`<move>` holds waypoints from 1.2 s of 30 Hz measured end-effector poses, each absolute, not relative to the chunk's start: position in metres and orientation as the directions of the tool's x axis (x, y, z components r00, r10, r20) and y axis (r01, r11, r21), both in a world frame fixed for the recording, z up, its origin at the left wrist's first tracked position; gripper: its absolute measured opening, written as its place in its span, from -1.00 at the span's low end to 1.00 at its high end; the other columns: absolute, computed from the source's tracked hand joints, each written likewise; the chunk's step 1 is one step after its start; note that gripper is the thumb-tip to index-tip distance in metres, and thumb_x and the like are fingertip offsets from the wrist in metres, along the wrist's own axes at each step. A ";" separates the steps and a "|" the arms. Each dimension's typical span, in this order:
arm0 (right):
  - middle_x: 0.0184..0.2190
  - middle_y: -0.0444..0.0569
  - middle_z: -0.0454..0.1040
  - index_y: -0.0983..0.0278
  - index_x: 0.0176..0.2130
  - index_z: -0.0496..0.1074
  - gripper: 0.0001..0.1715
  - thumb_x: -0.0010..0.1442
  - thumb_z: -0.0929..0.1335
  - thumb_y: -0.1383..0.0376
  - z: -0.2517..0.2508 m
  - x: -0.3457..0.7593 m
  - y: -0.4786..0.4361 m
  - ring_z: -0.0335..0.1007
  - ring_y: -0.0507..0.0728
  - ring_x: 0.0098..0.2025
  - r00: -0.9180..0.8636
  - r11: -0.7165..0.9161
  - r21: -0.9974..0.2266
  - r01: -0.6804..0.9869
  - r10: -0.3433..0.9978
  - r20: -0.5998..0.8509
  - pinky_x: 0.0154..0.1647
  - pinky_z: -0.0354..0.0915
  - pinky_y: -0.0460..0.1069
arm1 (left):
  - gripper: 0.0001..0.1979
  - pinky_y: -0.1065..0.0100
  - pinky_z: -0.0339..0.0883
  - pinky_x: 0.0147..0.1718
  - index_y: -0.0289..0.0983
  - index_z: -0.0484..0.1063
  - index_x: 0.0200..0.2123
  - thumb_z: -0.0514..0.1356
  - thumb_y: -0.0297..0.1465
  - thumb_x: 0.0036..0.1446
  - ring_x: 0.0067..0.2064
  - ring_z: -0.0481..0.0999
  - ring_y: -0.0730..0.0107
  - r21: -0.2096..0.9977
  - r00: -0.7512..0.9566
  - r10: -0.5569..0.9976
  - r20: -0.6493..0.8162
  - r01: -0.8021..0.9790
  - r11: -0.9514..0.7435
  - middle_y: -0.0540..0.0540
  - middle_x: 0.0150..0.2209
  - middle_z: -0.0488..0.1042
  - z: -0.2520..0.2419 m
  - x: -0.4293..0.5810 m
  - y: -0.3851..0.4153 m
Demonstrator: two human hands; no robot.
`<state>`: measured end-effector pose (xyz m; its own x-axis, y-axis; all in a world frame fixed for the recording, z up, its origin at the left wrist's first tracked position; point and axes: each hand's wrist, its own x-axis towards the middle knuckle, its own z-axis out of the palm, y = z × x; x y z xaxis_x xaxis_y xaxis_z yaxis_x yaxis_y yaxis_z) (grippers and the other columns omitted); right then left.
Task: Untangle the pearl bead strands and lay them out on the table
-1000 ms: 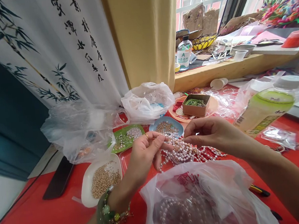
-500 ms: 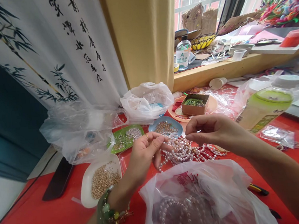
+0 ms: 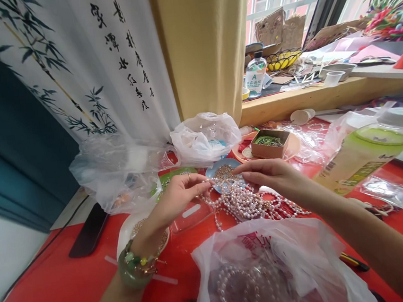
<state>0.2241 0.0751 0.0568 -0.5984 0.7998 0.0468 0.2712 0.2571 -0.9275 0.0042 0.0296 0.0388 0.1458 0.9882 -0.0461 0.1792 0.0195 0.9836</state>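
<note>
My left hand (image 3: pixel 179 194) pinches a strand of pearl beads (image 3: pixel 242 203) that hangs in a tangled bunch onto the red table (image 3: pixel 58 288). My right hand (image 3: pixel 271 176) pinches the same strand a little to the right, above the blue dish of small gold beads (image 3: pixel 225 172). Both hands hover over the bunch. A green bangle and a bead bracelet sit on my left wrist. In front of me, a white plastic bag (image 3: pixel 280 267) holds more pearl strands.
A white dish of gold beads (image 3: pixel 132 229) lies under my left forearm, with a green dish (image 3: pixel 170 175) behind my left hand. Crumpled plastic bags (image 3: pixel 118 171), a brown tin (image 3: pixel 270 143), a green bottle (image 3: pixel 362 154), a black phone (image 3: pixel 88 230) and a cluttered windowsill surround them.
Both hands moved up and away from me, toward the blue dish, carrying the pearl strand. The camera shifted slightly left, so the scene slid right.
</note>
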 end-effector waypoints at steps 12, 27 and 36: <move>-0.51 -0.13 0.33 0.29 -0.50 0.37 -0.72 0.08 0.30 0.14 0.049 0.197 0.094 0.24 -0.02 -0.44 -0.502 0.300 -0.944 0.139 0.843 0.194 -0.39 0.16 -0.08 | -0.76 0.37 0.32 -0.31 -0.30 0.44 -0.25 0.21 -0.33 0.00 -0.32 0.45 0.41 0.968 -0.011 0.996 0.087 0.236 -0.082 -0.09 -0.31 0.50 0.037 0.003 0.035; -0.50 0.05 0.49 0.26 -0.34 0.41 -0.81 -0.05 0.36 0.27 -0.021 0.281 0.114 0.40 0.21 -0.44 -0.388 0.400 -0.311 0.862 0.916 0.104 -0.56 0.08 -0.05 | -0.58 -0.07 0.01 0.09 -0.31 0.22 0.07 0.10 -0.38 0.12 0.21 0.06 0.06 0.318 0.716 0.697 0.025 0.656 -0.685 -0.30 0.20 0.09 -0.015 0.061 0.022; -0.44 0.06 0.54 0.24 -0.46 0.50 -0.72 0.13 0.27 0.19 0.001 0.284 0.100 0.43 0.24 -0.41 -0.437 0.440 -0.035 0.897 0.897 0.062 -0.57 0.07 -0.04 | -0.74 0.15 0.13 0.05 -0.30 0.42 -0.11 0.10 -0.39 0.12 0.05 0.32 0.20 0.602 0.589 0.792 0.163 0.577 -0.553 -0.21 -0.04 0.43 -0.001 0.049 0.024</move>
<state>0.2837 0.0996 0.0007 -0.4374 0.8972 0.0617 0.8974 0.4399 -0.0348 0.0492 0.0243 -0.0005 0.5885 0.7919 0.1632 0.5768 -0.5526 0.6016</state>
